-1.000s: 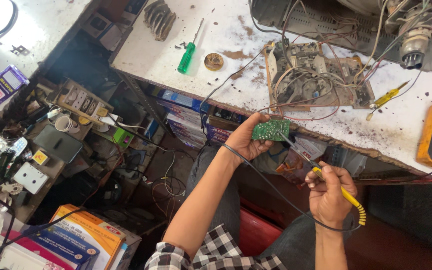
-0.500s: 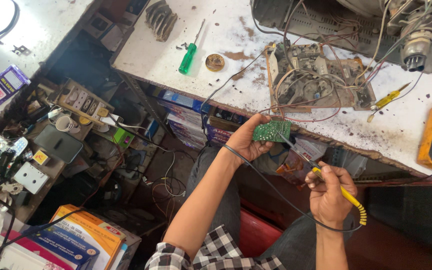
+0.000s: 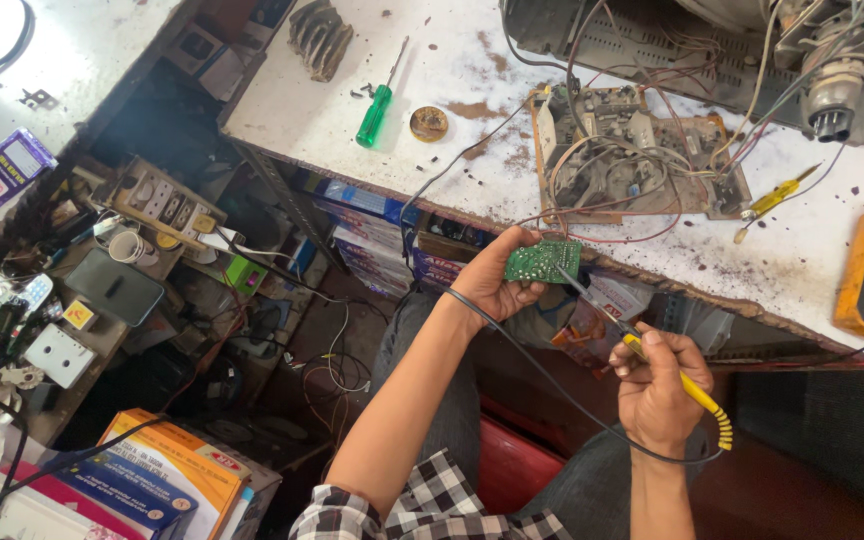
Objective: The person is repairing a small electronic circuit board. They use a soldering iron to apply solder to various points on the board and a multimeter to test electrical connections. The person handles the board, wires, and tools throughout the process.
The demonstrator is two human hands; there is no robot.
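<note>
Clearly, Iron Tip Meets the Green Board From the Lower Right

Right hand (image 3: 660,395) is closed in a pen-like pinch around the yellow-handled soldering iron (image 3: 652,362), whose long axis slants up and to the left so the thin tip reaches the small green circuit board (image 3: 544,260). Left hand (image 3: 497,280) pinches that board by its left edge, held in the air just below the edge of the white surface (image 3: 472,150). So the board lies up-left of the right hand and touches the left, which is nearer. A black cord (image 3: 552,385) loops between the 2 forearms. Farther out on the surface lie a wired chassis board (image 3: 632,150) and a green screwdriver (image 3: 375,110).
</note>
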